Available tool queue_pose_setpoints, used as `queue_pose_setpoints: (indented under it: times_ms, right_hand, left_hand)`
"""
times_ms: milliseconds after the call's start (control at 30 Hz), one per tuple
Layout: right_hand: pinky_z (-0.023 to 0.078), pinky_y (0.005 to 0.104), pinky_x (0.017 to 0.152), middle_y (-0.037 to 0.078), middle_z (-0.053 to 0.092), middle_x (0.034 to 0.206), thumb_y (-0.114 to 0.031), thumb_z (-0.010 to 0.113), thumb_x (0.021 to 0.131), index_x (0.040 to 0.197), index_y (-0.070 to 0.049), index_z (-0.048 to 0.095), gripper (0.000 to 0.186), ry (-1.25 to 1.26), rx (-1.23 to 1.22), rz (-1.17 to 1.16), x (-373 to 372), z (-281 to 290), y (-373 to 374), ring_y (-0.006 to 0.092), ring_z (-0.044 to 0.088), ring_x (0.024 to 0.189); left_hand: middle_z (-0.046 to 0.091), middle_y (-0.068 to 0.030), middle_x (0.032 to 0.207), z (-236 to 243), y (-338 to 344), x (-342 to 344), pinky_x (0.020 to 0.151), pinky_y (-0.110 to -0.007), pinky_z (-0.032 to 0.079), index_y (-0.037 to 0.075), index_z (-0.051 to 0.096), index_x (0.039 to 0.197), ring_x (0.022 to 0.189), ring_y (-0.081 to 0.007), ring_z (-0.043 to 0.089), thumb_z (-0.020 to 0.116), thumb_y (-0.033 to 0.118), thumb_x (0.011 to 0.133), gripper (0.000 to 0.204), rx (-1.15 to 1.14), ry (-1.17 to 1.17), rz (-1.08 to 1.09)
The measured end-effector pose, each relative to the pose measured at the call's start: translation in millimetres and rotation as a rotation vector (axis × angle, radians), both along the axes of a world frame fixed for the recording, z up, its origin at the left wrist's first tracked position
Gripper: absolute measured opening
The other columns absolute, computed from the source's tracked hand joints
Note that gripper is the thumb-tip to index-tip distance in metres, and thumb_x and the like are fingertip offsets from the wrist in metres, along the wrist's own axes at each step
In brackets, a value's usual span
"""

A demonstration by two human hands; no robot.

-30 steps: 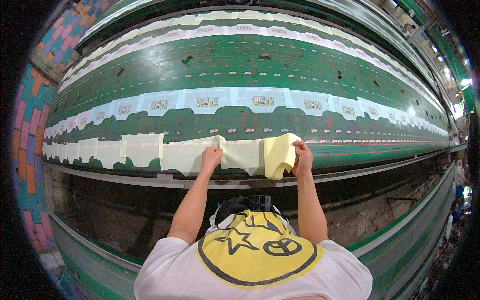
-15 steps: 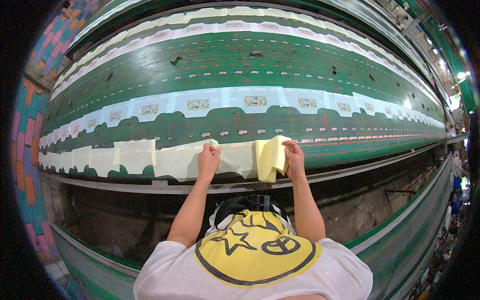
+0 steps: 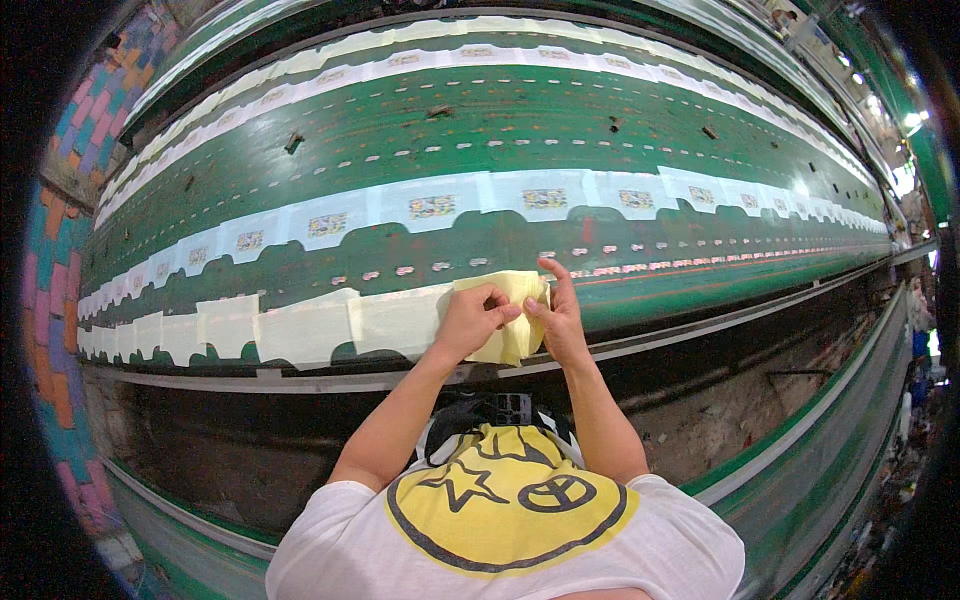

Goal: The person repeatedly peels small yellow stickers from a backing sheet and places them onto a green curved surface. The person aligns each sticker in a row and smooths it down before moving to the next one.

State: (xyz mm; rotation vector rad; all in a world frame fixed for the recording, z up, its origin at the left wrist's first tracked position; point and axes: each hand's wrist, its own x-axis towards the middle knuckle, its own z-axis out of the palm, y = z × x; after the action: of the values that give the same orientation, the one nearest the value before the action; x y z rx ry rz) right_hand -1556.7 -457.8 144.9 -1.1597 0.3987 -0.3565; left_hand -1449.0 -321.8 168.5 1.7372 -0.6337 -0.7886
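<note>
My left hand (image 3: 472, 318) pinches a folded bundle of yellow fabric pieces (image 3: 500, 346) near the front edge of the long green table (image 3: 700, 120). Just right of it, my right hand (image 3: 557, 322) grips the bundle's right side with thumb and curled fingers, index finger raised. The two hands are close together, and the fingers behind the cloth are partly hidden. To the left, pale yellow shirt-shaped pieces (image 3: 300, 335) lie in a row along the edge. Beyond runs a row of light blue pieces (image 3: 545, 182) with printed pictures.
Farther rows of white printed pieces (image 3: 400, 58) and small dark clamps (image 3: 440, 112) are on the table. A metal rail (image 3: 640, 350) runs along the front edge. Coloured bricks (image 3: 55, 250) line the left side; another green surface (image 3: 810, 445) lies at lower right.
My left hand has moved rightward from the pale piece onto the yellow bundle. My right hand has shifted left and raised its index finger. The bundle has moved slightly left.
</note>
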Motion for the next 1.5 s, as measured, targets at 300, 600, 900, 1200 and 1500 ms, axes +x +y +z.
queue_pose_setpoints:
  times_ms: [300, 600, 900, 1200, 1500]
  right_hand:
    - [0.049, 0.026, 0.077, 0.005, 0.061, 0.099, -0.004, 0.058, 0.091, 0.123, -0.006, 0.05, 0.034, -0.027, 0.048, -0.023, -76, 8, -80, 0.0108, 0.058, 0.088]
    - [0.045, 0.0249, 0.076, -0.001, 0.063, 0.091, -0.017, 0.071, 0.085, 0.094, -0.003, 0.065, 0.018, 0.074, -0.382, 0.071, -117, 9, -122, 0.0087, 0.056, 0.084]
    - [0.045, 0.0236, 0.067, -0.001, 0.062, 0.086, -0.016, 0.067, 0.088, 0.093, -0.003, 0.063, 0.014, 0.123, -0.427, 0.044, -122, 3, -141, 0.0076, 0.056, 0.075]
    - [0.055, 0.0374, 0.08, 0.015, 0.065, 0.105, -0.022, 0.052, 0.094, 0.115, 0.003, 0.057, 0.033, -0.108, 0.401, -0.352, -150, 24, -246, 0.0248, 0.066, 0.091]
    - [0.054, 0.034, 0.074, 0.007, 0.064, 0.093, -0.021, 0.051, 0.092, 0.104, -0.004, 0.059, 0.022, -0.135, 0.229, -0.261, -146, 44, -326, 0.0192, 0.065, 0.082]
  left_hand:
    - [0.064, -0.0035, 0.075, 10, -81, -73, 0.065, -0.026, 0.049, -0.006, 0.065, 0.091, 0.069, -0.0103, 0.058, 0.061, 0.008, 0.09, 0.014, -0.091, 0.147, 0.019]
    - [0.054, 0.002, 0.069, -6, -116, -123, 0.059, -0.025, 0.041, -0.003, 0.061, 0.084, 0.063, -0.0066, 0.047, 0.056, 0.008, 0.093, 0.015, -0.003, 0.108, 0.079]
    - [0.057, -0.0007, 0.074, 0, -141, -130, 0.064, -0.025, 0.046, -0.002, 0.057, 0.091, 0.069, -0.0084, 0.053, 0.055, 0.014, 0.096, 0.016, -0.035, 0.057, 0.072]
    - [0.051, 0.002, 0.081, 7, -61, -41, 0.068, -0.024, 0.04, 0.004, 0.057, 0.091, 0.074, -0.0084, 0.043, 0.054, 0.012, 0.095, 0.009, -0.107, -0.18, 0.472]
    - [0.053, 0.0036, 0.077, 68, -21, -9, 0.062, -0.021, 0.038, 0.005, 0.058, 0.092, 0.07, -0.0049, 0.044, 0.053, 0.012, 0.097, 0.01, -0.229, -0.185, 0.543]
